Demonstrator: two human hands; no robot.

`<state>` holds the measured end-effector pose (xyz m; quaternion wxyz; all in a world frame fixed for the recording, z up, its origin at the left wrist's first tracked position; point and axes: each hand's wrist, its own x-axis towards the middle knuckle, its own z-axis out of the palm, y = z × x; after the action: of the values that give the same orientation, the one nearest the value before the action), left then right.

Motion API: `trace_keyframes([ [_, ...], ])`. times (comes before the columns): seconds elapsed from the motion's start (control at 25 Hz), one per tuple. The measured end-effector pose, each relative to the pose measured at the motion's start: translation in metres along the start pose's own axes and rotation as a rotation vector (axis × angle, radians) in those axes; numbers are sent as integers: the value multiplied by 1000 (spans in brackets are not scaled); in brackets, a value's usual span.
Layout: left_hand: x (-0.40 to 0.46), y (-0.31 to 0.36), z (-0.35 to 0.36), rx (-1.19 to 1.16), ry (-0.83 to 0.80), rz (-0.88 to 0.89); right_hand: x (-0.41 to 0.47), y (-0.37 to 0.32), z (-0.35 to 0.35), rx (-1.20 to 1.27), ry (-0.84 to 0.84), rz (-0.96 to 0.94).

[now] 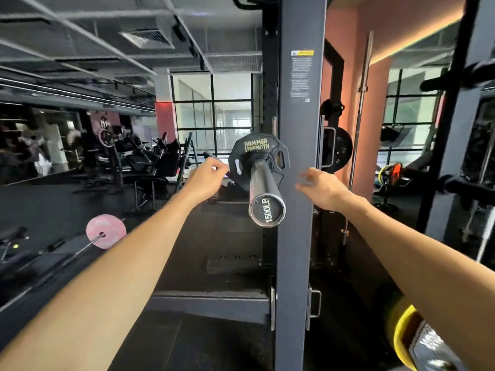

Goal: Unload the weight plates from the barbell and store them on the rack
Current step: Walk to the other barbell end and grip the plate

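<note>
A black weight plate (pixel 258 159), lettered HAMMER STRENGTH, is seen seated on the barbell sleeve (pixel 263 191), whose chrome end cap (marked 1500LB) points toward the camera. The plate sits at the inner end of the sleeve, close against the grey rack upright (pixel 300 183) that rises through the middle of the view and hides the plate's right edge.

Both bare arms are stretched forward, one to each side of the sleeve. The left hand (pixel 207 176) is held at the plate's left rim, its fingers curled and its fingertips at or just beside the edge; whether the rim is actually gripped cannot be told. The right hand (pixel 318 187) is blurred and is seen in front of the upright, apart from the plate, with its fingers loosely bent and nothing held in them.

Behind the upright, to the right, another black plate (pixel 337 148) is stored on a peg, and a bare bar (pixel 360 113) stands upright against the pink wall. To the lower left, a pink plate (pixel 105 231) is carried on a second, thinner bar. A yellow-rimmed object (pixel 409 336) is partly seen at the lower right, under the right forearm. Benches and machines (pixel 150 162) are ranged before the windows further back.
</note>
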<state>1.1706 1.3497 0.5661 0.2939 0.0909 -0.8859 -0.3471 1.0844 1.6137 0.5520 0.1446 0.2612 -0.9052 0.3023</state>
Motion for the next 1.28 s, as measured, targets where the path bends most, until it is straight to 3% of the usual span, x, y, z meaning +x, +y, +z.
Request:
trace_keyframes([
  [0.24, 41, -20, 4, 69, -59, 50, 32, -34, -4, -8, 100, 7],
  [0.84, 113, -8, 70, -322, -160, -171, 124, -27, 39, -8, -94, -115],
  [1.28, 127, 8, 79, -466, -6, -174, 135, -3, 62, 108, 3, 19],
])
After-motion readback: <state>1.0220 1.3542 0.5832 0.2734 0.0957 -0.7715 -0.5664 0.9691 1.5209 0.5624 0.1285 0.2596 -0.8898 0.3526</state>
